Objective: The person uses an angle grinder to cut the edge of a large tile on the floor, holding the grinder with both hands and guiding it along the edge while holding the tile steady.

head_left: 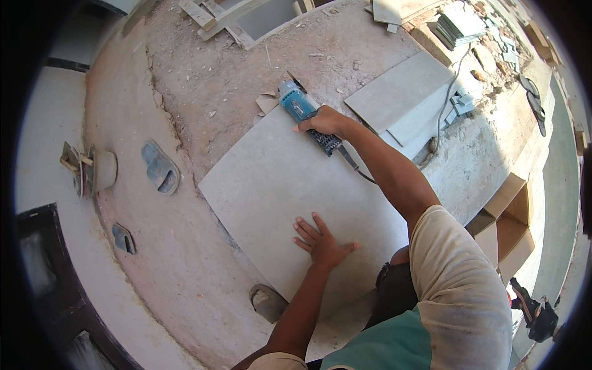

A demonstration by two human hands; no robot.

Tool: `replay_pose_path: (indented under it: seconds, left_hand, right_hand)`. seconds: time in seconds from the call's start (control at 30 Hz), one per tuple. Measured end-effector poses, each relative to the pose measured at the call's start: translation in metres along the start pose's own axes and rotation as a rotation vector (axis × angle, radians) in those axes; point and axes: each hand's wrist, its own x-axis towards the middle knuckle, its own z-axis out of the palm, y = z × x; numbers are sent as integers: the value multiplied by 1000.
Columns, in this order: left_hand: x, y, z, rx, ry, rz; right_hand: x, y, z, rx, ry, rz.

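A large light grey tile [259, 172] lies on the dusty ground beneath me. My left hand [320, 243] rests on its lower middle, fingers spread and holding nothing. My right hand [324, 121] grips a teal-and-black angle grinder [298, 106] at the tile's upper corner, with the disc end just past the corner beside a small broken piece [267, 103]. A black cord [361, 176] runs from the grinder's back, partly hidden by my right arm.
More tiles [394, 92] lie right of the grinder, with stacked pieces [459, 24] at top right. Sandals [160, 166] are scattered on the left near a bucket [106, 169] and the wall. An open cardboard box [512, 206] sits at right, flip-flops [533, 102] above it.
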Motion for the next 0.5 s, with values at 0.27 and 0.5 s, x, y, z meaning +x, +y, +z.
replay_pose_path:
  seconds: [0.27,0.5]
  left_hand:
    - [1,-2,2,5,-1,5]
    - [1,-1,0,11,-4,-4]
  right_hand:
    - [1,2,0,-38,8,4]
    - [-6,0,-1,-40,8,-3]
